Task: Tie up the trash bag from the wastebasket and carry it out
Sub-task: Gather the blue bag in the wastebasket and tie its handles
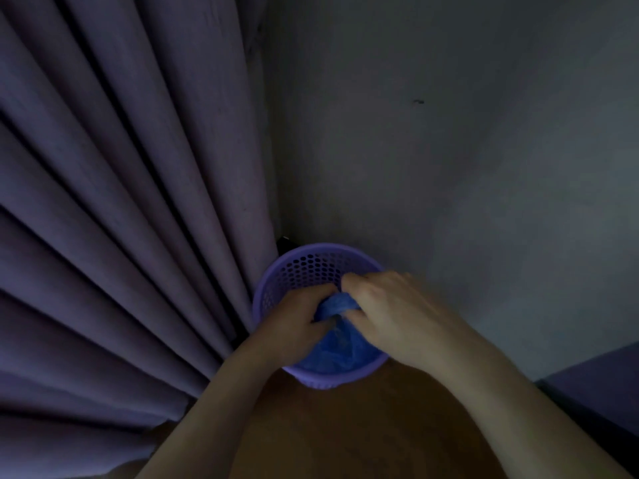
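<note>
Hands meet over the purple basket beside the curtain: left hand and right hand fingers pinch the bunched blue bag.

Bag in wastebasket (curtain left)

Both hands cover much of the trash bag at lower centre; its contents cannot be made out in the dim light.
</note>
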The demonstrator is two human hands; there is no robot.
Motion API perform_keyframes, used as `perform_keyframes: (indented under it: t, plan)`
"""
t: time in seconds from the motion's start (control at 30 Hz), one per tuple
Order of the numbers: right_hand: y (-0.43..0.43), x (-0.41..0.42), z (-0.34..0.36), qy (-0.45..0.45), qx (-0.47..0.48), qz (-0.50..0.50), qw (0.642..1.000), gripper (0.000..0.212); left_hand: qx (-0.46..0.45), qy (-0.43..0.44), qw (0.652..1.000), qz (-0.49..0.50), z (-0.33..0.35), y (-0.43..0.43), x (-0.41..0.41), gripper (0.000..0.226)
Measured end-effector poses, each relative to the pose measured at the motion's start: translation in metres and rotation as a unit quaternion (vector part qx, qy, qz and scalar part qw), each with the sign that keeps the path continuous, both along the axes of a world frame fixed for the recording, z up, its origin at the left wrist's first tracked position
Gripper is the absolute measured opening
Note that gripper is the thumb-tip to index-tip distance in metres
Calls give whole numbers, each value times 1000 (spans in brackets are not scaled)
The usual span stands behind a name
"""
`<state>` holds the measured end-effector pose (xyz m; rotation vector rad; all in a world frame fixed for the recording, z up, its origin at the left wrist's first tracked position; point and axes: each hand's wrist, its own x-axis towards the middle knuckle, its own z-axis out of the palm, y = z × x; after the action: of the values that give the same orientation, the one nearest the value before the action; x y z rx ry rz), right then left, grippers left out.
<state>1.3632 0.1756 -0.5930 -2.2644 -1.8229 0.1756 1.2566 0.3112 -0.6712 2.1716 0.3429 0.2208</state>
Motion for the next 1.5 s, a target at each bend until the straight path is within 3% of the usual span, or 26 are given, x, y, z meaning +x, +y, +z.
perform_keyframes:
  t: [0.1,0.2,0.3,0.43,0.5,0.53,0.63,0.8,0.87,0.93,0.97,1.03,1.17,1.23,1.4,1.5]
  plan:
    - [-5,10,8,34,47,29,998,10,-10,-8,1000,17,-2,1,-2,24]
    - [-2,21,2,182,127,-5,975,11,-14,-20,999,22,3,-2,-2,25]
    - [7,34,-20,345,202,-85,913,20,-11,-59,998,15,6,-10,0,17]
    - [17,35,-40,531,188,-169,809,10,10,-103,992,65,7,-16,0,17]
    - [20,33,-43,583,193,-201,763,2,35,-119,987,104,9,-14,-2,23]
    - [21,32,-44,587,192,-214,757,5,39,-124,984,118,11,-13,-4,32]
    - [21,30,-48,549,122,-218,798,11,51,-140,984,100,19,-8,-9,48]
    - [10,29,-31,438,6,-142,888,23,166,-124,976,69,20,-5,-11,25]
    - [4,26,-24,261,-1,-112,959,24,173,-111,976,74,22,-6,-10,23]
    - [-2,16,-14,58,41,-113,991,41,152,-93,982,60,22,-4,-8,20]
    - [-4,9,-7,-4,86,-108,990,44,129,-79,987,57,20,-2,-7,20]
    - [-6,-5,5,-36,144,-79,986,40,62,-52,994,69,20,-1,-6,20]
    - [-1,-11,-9,-2,99,-51,994,22,-45,-2,995,88,26,0,-4,13]
    - [-1,-2,-22,35,130,-65,989,14,-125,17,988,92,30,1,-4,12]
    - [7,7,-41,38,198,-93,975,11,-377,49,921,89,39,-5,-10,23]
    - [10,8,-49,56,205,-95,973,11,-466,52,880,80,40,-9,-11,18]
